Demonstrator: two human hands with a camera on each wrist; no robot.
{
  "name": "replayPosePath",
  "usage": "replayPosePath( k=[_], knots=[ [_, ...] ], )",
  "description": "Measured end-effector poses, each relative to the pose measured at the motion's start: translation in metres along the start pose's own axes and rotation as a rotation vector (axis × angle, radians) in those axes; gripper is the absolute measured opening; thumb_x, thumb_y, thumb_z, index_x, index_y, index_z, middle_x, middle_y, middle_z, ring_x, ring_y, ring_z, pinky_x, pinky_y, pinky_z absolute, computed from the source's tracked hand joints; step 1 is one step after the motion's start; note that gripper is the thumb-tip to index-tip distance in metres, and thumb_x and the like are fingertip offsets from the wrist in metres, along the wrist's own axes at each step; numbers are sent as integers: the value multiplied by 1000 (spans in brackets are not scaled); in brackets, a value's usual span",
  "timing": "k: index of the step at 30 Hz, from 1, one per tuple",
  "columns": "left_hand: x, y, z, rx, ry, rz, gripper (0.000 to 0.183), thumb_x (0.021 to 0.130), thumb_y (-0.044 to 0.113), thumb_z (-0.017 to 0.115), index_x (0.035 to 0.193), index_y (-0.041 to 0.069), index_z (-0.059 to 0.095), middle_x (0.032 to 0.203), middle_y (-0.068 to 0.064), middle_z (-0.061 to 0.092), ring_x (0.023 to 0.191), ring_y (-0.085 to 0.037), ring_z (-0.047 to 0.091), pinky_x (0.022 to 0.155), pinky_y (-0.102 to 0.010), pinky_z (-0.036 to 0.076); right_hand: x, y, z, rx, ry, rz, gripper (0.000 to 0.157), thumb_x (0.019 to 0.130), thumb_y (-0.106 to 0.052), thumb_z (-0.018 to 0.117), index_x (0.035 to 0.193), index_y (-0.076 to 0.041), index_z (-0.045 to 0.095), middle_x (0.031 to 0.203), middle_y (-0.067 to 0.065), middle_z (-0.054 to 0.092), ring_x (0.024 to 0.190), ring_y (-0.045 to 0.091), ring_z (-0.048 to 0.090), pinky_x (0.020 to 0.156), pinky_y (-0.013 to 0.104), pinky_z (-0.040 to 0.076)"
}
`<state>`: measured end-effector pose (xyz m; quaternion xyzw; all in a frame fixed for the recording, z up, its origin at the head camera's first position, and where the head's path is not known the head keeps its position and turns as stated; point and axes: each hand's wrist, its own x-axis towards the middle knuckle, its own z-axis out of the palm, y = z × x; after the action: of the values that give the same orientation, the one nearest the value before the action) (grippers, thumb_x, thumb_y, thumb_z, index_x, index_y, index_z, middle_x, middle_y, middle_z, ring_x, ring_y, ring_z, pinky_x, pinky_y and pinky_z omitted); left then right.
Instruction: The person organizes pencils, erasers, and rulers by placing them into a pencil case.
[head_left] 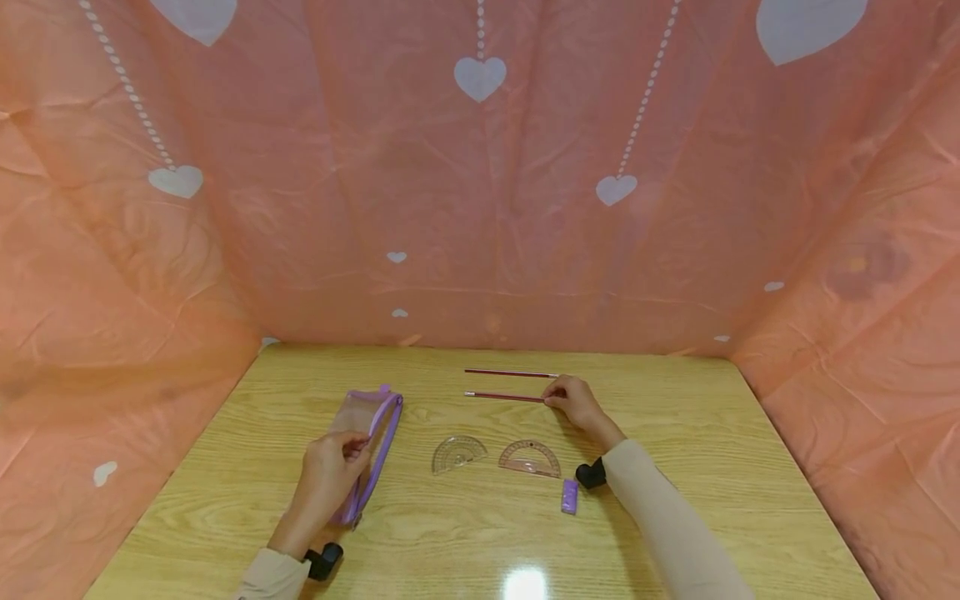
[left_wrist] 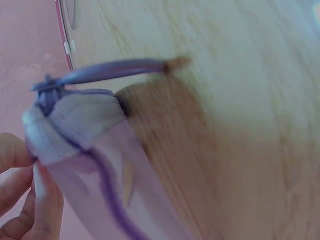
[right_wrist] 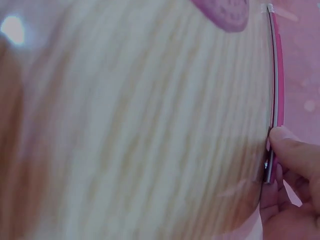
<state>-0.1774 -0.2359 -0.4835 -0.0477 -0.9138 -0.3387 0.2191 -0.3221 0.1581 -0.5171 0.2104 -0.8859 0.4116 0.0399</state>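
Observation:
My left hand pinches the edge of a see-through pencil case with purple zip edging, whose mouth gapes toward the right. In the left wrist view, thumb and fingers hold the pencil case near one corner. My right hand pinches the right end of a dark red pencil; its white-tipped end points left. The right wrist view shows this pencil between thumb and fingers. A second red pencil lies just behind, roughly parallel to it.
A clear protractor and a pinkish protractor lie side by side on the wooden table between my arms. Close to my right wrist is a small purple eraser-like block. A pink curtain with hearts borders the table's back and sides.

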Motion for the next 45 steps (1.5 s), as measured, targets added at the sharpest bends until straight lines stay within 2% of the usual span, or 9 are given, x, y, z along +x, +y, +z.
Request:
replayPosePath(
  k=[8, 13, 24, 45],
  knots=[
    [1, 0, -1, 2, -7, 7, 10, 77, -7, 77, 86, -3, 75, 73, -5, 70, 65, -15, 64, 56, -25, 54, 0, -1, -2, 26, -4, 15, 5, 91, 5, 67, 91, 7, 71, 89, 14, 67, 85, 30, 62, 75, 39, 53],
    [2, -2, 0, -4, -19, -7, 9, 79, -6, 76, 88, -4, 75, 73, -5, 70, 65, -15, 65, 56, -25, 54, -1, 1, -3, -13, 3, -18, 6, 90, 6, 67, 90, 6, 73, 89, 13, 65, 86, 31, 62, 77, 39, 53],
    [1, -2, 1, -5, -16, -14, 8, 80, -6, 77, 87, -4, 75, 73, -5, 70, 65, -15, 65, 56, -25, 54, -8, 2, -13, 14, -8, 34, 6, 90, 4, 68, 92, 7, 73, 91, 13, 65, 87, 30, 61, 76, 38, 52],
    [2, -1, -2, 2, -20, 5, 8, 80, -5, 77, 88, -3, 75, 75, -6, 70, 66, -15, 64, 57, -26, 54, -9, -19, -15, 0, -37, -40, 7, 92, 3, 66, 92, 6, 73, 88, 11, 64, 80, 23, 59, 68, 29, 50]
  ],
)
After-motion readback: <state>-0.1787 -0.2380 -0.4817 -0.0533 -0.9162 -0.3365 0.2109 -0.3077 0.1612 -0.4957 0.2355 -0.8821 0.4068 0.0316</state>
